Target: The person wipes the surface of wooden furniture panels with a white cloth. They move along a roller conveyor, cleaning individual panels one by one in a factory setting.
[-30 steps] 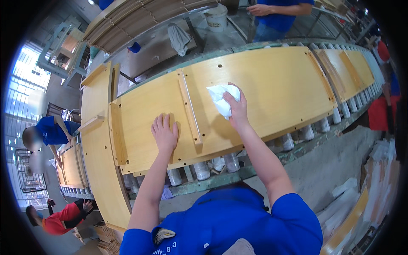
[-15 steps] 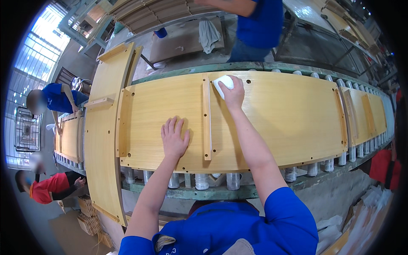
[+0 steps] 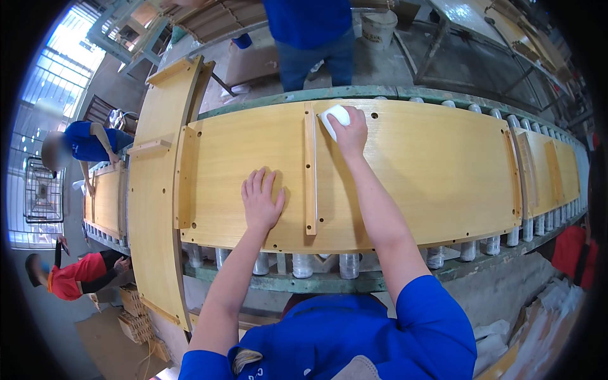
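A long light-wood panel (image 3: 418, 177) with drilled holes lies flat in front of me on a roller conveyor. Across it runs a narrow wooden strip (image 3: 310, 171), with a thin pale line along its right side. My left hand (image 3: 261, 201) rests on the panel left of the strip, fingers spread and holding nothing. At the far end of the strip, just to its right, my right hand (image 3: 352, 131) is closed around a white cloth-like pad (image 3: 335, 120) held against the panel. The fingers partly cover the pad.
Another wooden panel (image 3: 152, 202) with cross strips stands across the line at left. Conveyor rollers (image 3: 349, 265) show along the near edge. A further panel (image 3: 551, 168) lies at right. A person in blue (image 3: 310, 38) stands beyond the conveyor; two more people are at left.
The person in blue beyond the conveyor has moved left, and a white bucket now shows behind. My hands keep nearly the same places on the panel; the view has shifted slightly.
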A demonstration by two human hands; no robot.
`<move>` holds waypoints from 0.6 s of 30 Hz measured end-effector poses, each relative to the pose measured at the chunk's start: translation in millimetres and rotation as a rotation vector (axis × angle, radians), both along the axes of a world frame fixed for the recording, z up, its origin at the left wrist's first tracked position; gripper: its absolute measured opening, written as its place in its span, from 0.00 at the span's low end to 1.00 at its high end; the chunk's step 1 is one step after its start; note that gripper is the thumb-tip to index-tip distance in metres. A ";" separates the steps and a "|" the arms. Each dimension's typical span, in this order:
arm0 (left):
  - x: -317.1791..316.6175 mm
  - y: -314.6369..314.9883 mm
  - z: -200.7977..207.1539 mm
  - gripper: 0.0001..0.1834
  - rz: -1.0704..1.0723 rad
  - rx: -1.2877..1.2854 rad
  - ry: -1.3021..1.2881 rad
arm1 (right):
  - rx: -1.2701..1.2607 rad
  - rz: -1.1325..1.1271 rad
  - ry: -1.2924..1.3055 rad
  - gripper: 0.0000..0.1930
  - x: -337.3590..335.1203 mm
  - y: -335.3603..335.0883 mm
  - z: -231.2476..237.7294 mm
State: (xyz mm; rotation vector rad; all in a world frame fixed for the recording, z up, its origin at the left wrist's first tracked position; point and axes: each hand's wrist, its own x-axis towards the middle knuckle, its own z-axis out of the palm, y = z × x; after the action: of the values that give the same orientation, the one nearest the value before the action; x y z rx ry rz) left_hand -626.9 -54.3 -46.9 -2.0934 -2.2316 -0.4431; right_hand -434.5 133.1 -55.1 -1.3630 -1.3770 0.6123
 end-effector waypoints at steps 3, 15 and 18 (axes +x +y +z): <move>-1.4 -0.1 -2.0 0.26 -0.012 0.019 0.009 | -0.015 0.008 -0.002 0.17 2.1 -5.7 0.4; -0.7 -1.5 -2.0 0.25 -0.015 0.059 0.027 | -0.017 0.110 0.046 0.19 24.8 -62.0 -8.4; -1.0 -2.6 -3.7 0.25 -0.008 0.063 0.040 | -0.018 0.151 0.057 0.19 32.6 -84.1 -8.7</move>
State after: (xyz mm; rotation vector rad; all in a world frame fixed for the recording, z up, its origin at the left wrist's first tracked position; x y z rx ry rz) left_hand -627.9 -56.8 -50.6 -2.0626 -2.1590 -0.4623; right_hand -401.8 49.0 -63.7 -1.2534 -1.4398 0.7594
